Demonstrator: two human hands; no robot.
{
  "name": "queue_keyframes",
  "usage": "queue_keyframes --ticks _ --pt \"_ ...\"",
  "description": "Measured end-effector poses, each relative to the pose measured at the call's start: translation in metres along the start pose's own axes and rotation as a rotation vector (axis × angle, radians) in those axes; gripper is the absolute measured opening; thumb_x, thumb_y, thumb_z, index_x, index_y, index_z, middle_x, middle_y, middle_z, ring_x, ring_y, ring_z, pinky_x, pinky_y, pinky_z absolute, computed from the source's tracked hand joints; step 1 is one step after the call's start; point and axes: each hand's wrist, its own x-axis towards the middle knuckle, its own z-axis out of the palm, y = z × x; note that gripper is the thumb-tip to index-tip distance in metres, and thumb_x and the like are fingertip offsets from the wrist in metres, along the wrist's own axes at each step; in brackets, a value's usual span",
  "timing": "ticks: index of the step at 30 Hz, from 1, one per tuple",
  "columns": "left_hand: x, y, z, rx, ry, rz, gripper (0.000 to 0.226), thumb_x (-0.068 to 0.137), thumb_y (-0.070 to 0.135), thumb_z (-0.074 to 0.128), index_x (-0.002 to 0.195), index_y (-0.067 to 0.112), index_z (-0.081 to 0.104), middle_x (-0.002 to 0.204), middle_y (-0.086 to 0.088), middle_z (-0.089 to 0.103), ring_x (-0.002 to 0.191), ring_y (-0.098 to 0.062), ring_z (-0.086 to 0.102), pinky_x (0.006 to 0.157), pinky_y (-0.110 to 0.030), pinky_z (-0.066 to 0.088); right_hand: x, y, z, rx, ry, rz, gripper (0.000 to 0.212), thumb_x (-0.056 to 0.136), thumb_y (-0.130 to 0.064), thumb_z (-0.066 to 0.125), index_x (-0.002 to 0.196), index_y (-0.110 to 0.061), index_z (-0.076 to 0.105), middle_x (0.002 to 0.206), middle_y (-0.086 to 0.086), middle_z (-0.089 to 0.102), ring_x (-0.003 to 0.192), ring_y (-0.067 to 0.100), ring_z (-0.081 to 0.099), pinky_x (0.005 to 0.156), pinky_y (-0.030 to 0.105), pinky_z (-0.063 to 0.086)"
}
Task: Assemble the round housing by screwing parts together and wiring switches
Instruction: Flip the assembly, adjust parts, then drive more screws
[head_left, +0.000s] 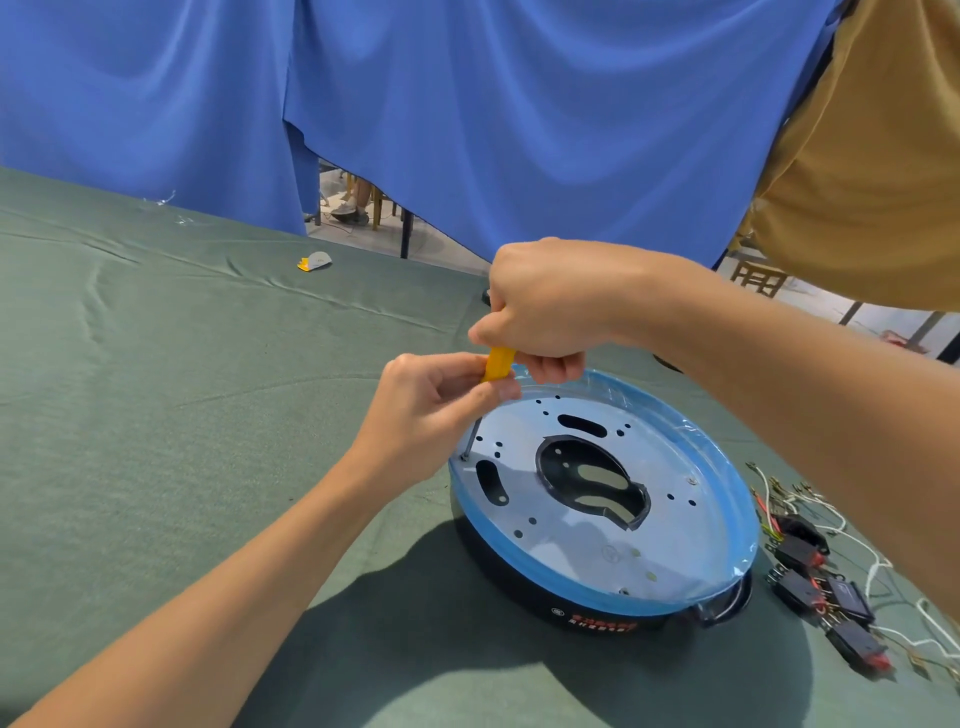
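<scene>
The round black housing (587, 603) lies on the green table cloth, topped by a silver plate (587, 525) with a blue film rim. A yellow-handled screwdriver (498, 364) stands tilted over the plate's left edge, its tip on a screw (465, 457). My right hand (545, 296) grips the top of the handle from above. My left hand (436, 405) pinches the lower part of the handle. Several black switches with red rockers and white wires (821, 582) lie to the right of the housing.
A small yellow and grey object (314, 261) lies farther back on the green cloth (182, 389). Blue curtain hangs behind the table, and a tan cloth at the upper right. Chair legs and someone's foot show through the curtain gap.
</scene>
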Motion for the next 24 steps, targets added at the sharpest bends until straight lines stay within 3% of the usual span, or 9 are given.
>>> queue_keyframes --ticks 4,6,9,13,16,19,24 --pt "0.001 -0.001 -0.006 -0.013 -0.095 -0.019 0.009 0.085 0.024 0.069 0.092 0.024 0.075 0.09 0.0 0.078 0.093 -0.018 0.074 0.092 -0.042 0.057 0.001 -0.001 -0.004 -0.047 -0.032 -0.034 0.05 0.097 -0.036 0.045 0.053 -0.013 0.057 0.046 -0.004 0.064 0.042 0.009 0.061 0.054 0.021 0.046" --pt "0.003 -0.001 -0.009 -0.023 -0.122 -0.027 0.008 0.089 0.022 0.068 0.094 0.021 0.075 0.091 0.001 0.078 0.094 -0.016 0.074 0.092 -0.036 0.057 0.0 0.0 -0.009 -0.021 -0.004 -0.09 0.038 0.093 -0.041 0.056 0.066 -0.015 0.065 0.049 -0.009 0.066 0.051 0.005 0.067 0.052 0.02 0.042" --pt "0.004 -0.002 -0.014 -0.058 -0.164 -0.048 0.02 0.091 0.023 0.059 0.102 0.014 0.072 0.097 -0.004 0.078 0.1 -0.017 0.072 0.094 -0.032 0.054 0.0 0.001 -0.014 -0.007 0.01 -0.182 0.009 0.085 -0.029 0.071 0.079 -0.022 0.068 0.055 -0.012 0.068 0.054 -0.001 0.066 0.052 0.019 0.043" --pt "0.002 -0.002 -0.016 -0.067 -0.212 -0.068 0.024 0.096 0.024 0.053 0.108 0.011 0.07 0.102 -0.006 0.077 0.109 -0.019 0.069 0.1 -0.034 0.051 0.006 0.0 -0.011 -0.056 0.005 -0.184 0.019 0.085 -0.029 0.069 0.072 -0.015 0.071 0.051 -0.009 0.067 0.045 -0.002 0.06 0.05 0.018 0.043" --pt "0.0 -0.002 -0.014 0.003 -0.142 -0.077 0.021 0.087 0.027 0.065 0.1 0.013 0.076 0.096 -0.001 0.078 0.1 -0.017 0.071 0.097 -0.041 0.053 0.006 0.0 -0.007 -0.022 -0.008 -0.124 0.032 0.088 -0.032 0.062 0.063 -0.012 0.067 0.048 -0.007 0.065 0.041 0.004 0.059 0.047 0.017 0.041" --pt "-0.001 -0.003 -0.007 0.11 -0.005 -0.004 0.022 0.075 0.023 0.084 0.092 0.011 0.078 0.086 0.001 0.077 0.084 -0.02 0.073 0.085 -0.048 0.056 0.006 -0.003 0.001 0.032 -0.006 -0.058 0.039 0.089 -0.027 0.054 0.054 -0.01 0.06 0.041 -0.004 0.061 0.036 0.01 0.056 0.047 0.019 0.042" --pt "0.0 -0.001 -0.002 -0.053 0.145 -0.015 0.016 0.068 0.027 0.084 0.082 0.021 0.078 0.077 -0.001 0.077 0.072 -0.02 0.073 0.073 -0.039 0.06 0.008 -0.002 0.001 0.011 -0.001 0.009 0.046 0.09 -0.025 0.046 0.047 -0.011 0.054 0.039 -0.001 0.059 0.032 0.012 0.05 0.049 0.022 0.04"
